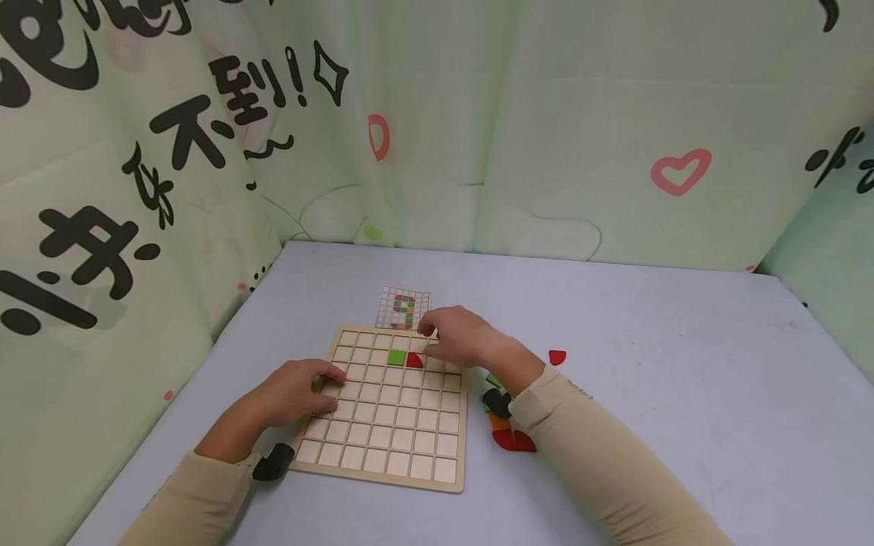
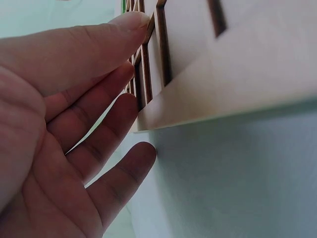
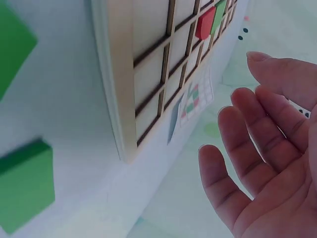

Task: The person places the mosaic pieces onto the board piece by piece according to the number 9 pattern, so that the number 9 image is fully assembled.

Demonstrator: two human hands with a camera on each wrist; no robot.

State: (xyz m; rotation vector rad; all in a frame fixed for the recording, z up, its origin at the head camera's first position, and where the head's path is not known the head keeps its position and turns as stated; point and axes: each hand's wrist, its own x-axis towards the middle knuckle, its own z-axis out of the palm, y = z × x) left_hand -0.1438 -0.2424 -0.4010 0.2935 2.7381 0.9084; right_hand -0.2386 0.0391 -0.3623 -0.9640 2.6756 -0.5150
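Observation:
A wooden grid board (image 1: 403, 418) lies on the table, with a green square tile (image 1: 397, 357) and a red rounded tile (image 1: 413, 360) side by side in an upper row. My left hand (image 1: 292, 390) is at the board's left edge, thumb and fingertips right at the frame, fingers relaxed. Over the board's upper right part is my right hand (image 1: 466, 336). In the right wrist view the right hand's fingers (image 3: 237, 134) are loosely bent, with nothing between them and the thumb. Beyond the board lies a printed pattern card (image 1: 386, 305), partly covered by the right hand.
Loose red pieces (image 1: 512, 440), an orange piece (image 1: 499, 422) and green pieces lie right of the board, partly hidden by the right forearm. A separate red piece (image 1: 558, 356) sits farther out. A printed curtain (image 1: 546, 136) borders the table (image 1: 683, 364).

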